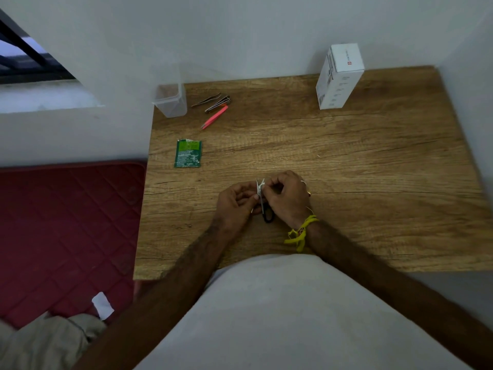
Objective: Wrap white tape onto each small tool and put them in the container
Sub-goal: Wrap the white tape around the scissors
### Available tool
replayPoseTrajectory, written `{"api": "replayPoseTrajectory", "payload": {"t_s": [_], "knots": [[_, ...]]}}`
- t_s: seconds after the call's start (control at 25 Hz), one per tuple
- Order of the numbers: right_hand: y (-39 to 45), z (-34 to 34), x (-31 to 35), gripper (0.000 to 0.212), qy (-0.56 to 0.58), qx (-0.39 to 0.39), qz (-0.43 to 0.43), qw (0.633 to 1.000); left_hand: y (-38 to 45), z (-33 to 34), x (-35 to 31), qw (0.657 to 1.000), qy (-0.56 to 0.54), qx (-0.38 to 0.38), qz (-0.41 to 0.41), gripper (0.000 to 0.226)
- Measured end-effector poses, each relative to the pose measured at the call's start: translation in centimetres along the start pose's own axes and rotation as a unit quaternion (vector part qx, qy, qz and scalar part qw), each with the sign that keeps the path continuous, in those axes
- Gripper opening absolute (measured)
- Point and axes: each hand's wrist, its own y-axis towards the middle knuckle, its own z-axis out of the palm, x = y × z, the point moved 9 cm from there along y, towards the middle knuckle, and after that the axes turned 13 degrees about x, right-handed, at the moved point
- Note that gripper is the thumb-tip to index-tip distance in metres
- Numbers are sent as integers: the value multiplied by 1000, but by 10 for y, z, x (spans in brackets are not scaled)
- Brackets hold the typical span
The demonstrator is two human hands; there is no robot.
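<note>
Near the front of the wooden table (346, 161), the left hand (234, 202) and right hand (286, 196) both pinch small scissors (264, 206), black handles toward the person, blades pointing away, seemingly wrapped in white tape (260, 186).

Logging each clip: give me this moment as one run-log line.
phase: taping scissors | left hand: holds scissors | right hand: pinches white tape | container: looks empty | tweezers: untaped
</note>
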Motion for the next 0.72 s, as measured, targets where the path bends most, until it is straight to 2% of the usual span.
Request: {"api": "replayPoseTrajectory", "payload": {"t_s": [0.24,0.44,0.52,0.6,0.72], "knots": [[6,-1,-8,23,28,-17,65,997,-1,0,-3,1000,14,1,0,30],[10,-2,-15,20,48,-20,126,991,-2,2,-4,1000,20,4,5,28],[12,-2,-18,17,97,-25,142,985,-2,1,-4,1000,7,-1,-1,30],[9,-6,-21,16,198,-44,139,969,-2,1,-5,1000,-22,-7,-7,31],[-7,-18,-18,17,262,-63,84,959,-3,1,-6,996,-80,-20,-13,38]]}}
